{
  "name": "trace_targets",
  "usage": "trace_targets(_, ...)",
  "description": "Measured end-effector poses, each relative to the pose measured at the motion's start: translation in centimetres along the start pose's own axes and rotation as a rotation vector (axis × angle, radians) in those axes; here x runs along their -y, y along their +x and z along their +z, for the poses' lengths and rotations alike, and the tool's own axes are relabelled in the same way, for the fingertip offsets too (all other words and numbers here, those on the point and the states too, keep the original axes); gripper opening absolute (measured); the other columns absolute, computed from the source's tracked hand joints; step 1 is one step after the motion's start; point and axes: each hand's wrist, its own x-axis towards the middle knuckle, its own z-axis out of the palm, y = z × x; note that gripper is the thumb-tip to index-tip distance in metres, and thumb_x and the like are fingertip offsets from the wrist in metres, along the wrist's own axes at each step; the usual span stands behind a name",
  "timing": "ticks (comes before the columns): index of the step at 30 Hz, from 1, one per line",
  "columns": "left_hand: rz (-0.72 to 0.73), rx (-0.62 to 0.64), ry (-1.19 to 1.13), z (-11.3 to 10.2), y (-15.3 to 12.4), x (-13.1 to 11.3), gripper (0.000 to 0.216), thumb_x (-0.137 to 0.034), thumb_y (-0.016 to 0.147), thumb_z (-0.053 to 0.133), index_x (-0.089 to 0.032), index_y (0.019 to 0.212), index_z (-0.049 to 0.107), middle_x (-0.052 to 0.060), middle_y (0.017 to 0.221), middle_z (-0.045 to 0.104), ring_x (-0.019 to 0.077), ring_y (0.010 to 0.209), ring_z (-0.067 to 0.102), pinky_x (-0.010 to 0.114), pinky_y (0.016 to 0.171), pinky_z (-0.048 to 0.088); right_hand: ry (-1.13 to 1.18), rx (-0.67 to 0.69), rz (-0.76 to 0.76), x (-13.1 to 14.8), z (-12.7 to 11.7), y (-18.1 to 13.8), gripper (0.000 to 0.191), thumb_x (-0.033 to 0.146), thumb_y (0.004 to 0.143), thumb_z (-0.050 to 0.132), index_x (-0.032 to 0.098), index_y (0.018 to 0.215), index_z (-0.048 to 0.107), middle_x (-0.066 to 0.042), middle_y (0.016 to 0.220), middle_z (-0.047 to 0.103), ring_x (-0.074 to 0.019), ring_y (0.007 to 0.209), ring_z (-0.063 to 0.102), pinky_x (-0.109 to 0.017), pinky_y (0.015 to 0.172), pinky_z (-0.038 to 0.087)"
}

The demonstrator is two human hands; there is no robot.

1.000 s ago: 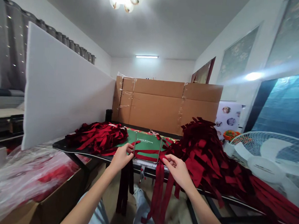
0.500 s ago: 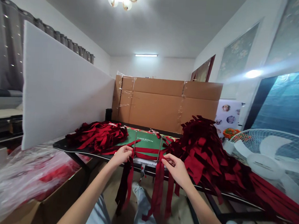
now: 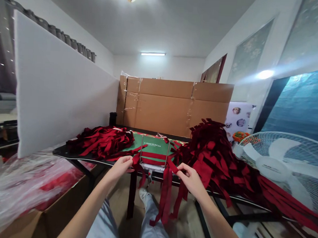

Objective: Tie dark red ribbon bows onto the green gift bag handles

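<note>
The left hand pinches a long dark red cloth ribbon between thumb and finger, just in front of a flat green printed box. The right hand pinches a hanging red ribbon the same way. These 2 small pinches, close to the box's thin metal frame, keep the ribbons tight.

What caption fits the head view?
The left hand and right hand grip dark red ribbons at a green Läderach panel.
</note>
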Motion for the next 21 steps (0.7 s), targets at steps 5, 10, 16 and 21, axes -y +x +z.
trace_targets(5,0.005,-0.074,-0.140,-0.2,-0.1,0.4,0.031,-0.038,0.060,0.067,-0.019,0.056,0.043,-0.005,0.053,0.055,0.0138,0.055,0.060,0.029,0.065,0.050,0.096,0.016,0.058,-0.3,0.2,-0.4,0.010,0.028,0.063,0.050,0.019,0.059,0.049,0.004,0.056,0.048,-0.0126,0.056,0.044,-0.024,0.054,0.033)
trace_targets(10,0.082,-0.227,-0.154,-0.6,0.6,1.6,0.023,-0.025,0.055,0.062,-0.019,0.054,0.040,-0.005,0.049,0.054,0.0122,0.053,0.060,0.019,0.052,0.041,0.137,0.082,0.095,-0.5,0.6,-1.2,0.009,0.027,0.059,0.050,0.020,0.055,0.046,0.004,0.054,0.050,-0.0132,0.055,0.047,-0.024,0.054,0.037)
trace_targets(16,0.053,-0.206,-0.284,-0.4,0.6,2.5,0.025,-0.030,0.056,0.060,-0.021,0.065,0.038,-0.013,0.047,0.034,0.0017,0.035,0.027,0.013,0.037,0.011,0.233,0.258,0.157,-0.4,1.4,-2.8,0.006,0.022,0.058,0.055,0.018,0.062,0.058,0.001,0.061,0.060,-0.0162,0.061,0.055,-0.028,0.061,0.044)
trace_targets(21,-0.026,-0.130,-0.202,0.0,-0.4,2.1,0.028,-0.041,0.065,0.060,-0.020,0.069,0.042,-0.012,0.049,0.029,0.0016,0.035,0.020,0.015,0.038,0.006,0.277,0.290,0.116,-0.2,0.9,-3.7,0.011,0.020,0.063,0.063,0.017,0.074,0.062,-0.002,0.078,0.065,-0.0199,0.079,0.059,-0.032,0.075,0.046)
